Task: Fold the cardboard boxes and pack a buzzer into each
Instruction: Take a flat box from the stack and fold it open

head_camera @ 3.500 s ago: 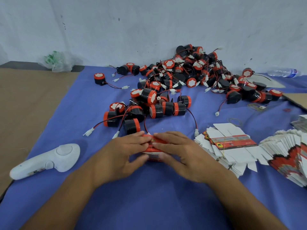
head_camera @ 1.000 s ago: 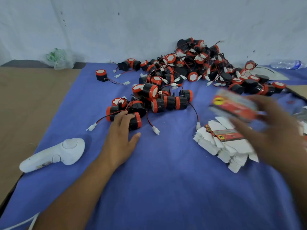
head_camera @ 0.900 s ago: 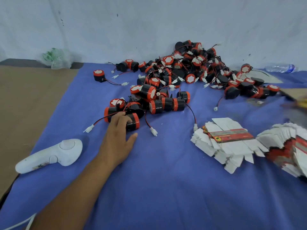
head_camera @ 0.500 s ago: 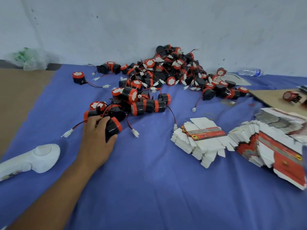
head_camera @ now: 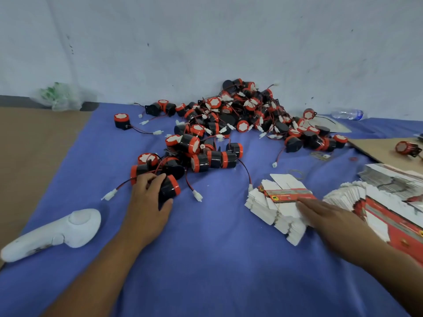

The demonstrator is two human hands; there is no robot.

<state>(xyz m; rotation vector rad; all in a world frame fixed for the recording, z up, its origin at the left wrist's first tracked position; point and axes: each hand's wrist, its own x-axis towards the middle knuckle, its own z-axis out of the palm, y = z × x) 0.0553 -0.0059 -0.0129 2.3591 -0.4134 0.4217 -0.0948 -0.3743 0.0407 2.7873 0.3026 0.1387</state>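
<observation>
My left hand grips a black, orange-rimmed buzzer, my right hand lies flat on unfolded white-and-red cardboard boxes, the buzzer heap unpacked.

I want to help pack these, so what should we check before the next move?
1. Buzzer in hand: ok. The left hand grips a black cylindrical buzzer with an orange-red cap.
2. Its wire free of the neighbours: cannot tell; thin red wires cross beside it.
3. Box blank reached: ok. The right hand rests straight fingers on the stack of flat white-and-red cardboard box blanks.
4. One blank picked up: not ok; none is lifted.
5. White plastic controller out of the way: ok; it lies apart, left of the left hand.
</observation>
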